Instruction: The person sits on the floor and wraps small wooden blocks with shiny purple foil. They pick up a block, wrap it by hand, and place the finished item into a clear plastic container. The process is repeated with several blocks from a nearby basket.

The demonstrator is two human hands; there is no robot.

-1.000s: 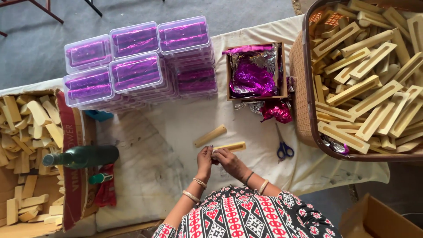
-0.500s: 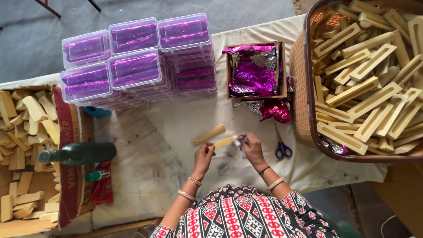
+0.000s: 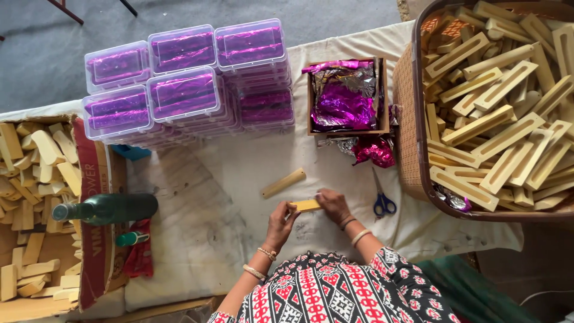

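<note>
Spanning both grips, wooden piece (image 3: 307, 205), left hand (image 3: 280, 222), right hand (image 3: 333, 205)

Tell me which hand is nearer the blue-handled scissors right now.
Right. The right hand grips the small yellow block just left of the blue-handled scissors; the left hand holds the block's other end, farther away.

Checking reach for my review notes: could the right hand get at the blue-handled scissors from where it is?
Probably yes. The scissors lie flat on the cloth just beside the right hand, with nothing between them. But that hand and the left hand both hold a small yellow block, so it would have to let go first.
</note>
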